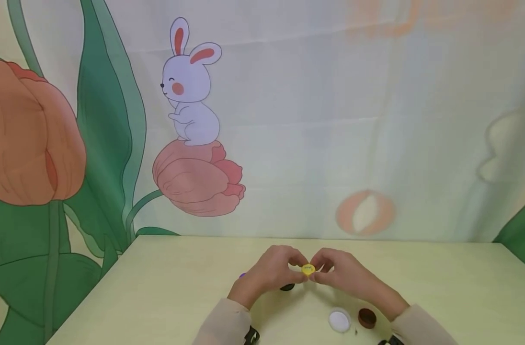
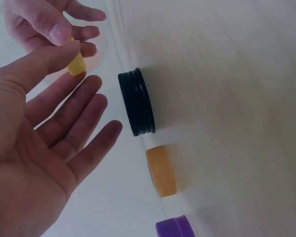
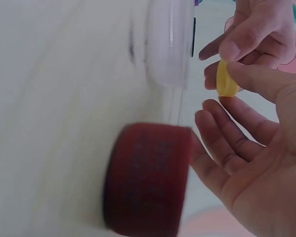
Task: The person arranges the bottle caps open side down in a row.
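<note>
I hold a small yellow cap up above the worktop, between my two hands. My left hand has it in a narrow grip, the thumb on one side and the index finger on the other, while the remaining fingers reach out loosely. My right hand pinches the same cap from the opposite side, its grip just as narrow, its other fingers spread below.

Near my left hand sits a black lid, partly hidden behind that hand in the head view. Beside it in the left wrist view come an orange cap and then a purple cap, roughly in a row. On my right, nearer to me than the yellow cap, a white lid lies just beside a brown cap. Behind the worktop hangs a cloth printed with a rabbit and large flowers.
</note>
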{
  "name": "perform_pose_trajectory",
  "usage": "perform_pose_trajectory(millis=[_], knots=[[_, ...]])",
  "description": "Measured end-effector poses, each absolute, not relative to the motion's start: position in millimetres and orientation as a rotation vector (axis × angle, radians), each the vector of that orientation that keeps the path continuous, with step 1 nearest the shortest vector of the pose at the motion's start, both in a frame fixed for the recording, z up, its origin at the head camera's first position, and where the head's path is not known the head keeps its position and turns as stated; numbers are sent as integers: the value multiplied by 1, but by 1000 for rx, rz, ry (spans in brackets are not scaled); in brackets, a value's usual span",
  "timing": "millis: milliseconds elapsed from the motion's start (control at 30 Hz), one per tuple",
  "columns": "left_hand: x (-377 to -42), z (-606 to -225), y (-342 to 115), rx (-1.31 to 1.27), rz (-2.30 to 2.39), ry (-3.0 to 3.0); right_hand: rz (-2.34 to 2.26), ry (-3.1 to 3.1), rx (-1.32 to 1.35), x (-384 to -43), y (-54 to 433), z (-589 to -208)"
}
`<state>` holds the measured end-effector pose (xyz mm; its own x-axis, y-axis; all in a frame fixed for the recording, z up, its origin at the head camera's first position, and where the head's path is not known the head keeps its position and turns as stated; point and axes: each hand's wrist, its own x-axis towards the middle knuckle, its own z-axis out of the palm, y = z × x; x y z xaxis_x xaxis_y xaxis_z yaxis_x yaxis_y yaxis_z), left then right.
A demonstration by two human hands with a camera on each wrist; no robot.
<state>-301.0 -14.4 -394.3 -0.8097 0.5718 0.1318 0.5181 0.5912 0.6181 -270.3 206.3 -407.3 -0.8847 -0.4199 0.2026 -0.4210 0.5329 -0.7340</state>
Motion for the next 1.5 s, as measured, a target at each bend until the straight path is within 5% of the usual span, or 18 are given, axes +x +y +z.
perform_pose_trajectory(millis=[1500], knots=[[-308, -401, -13, 976, 863, 2687, 1316, -2830, 792, -279, 202, -421]])
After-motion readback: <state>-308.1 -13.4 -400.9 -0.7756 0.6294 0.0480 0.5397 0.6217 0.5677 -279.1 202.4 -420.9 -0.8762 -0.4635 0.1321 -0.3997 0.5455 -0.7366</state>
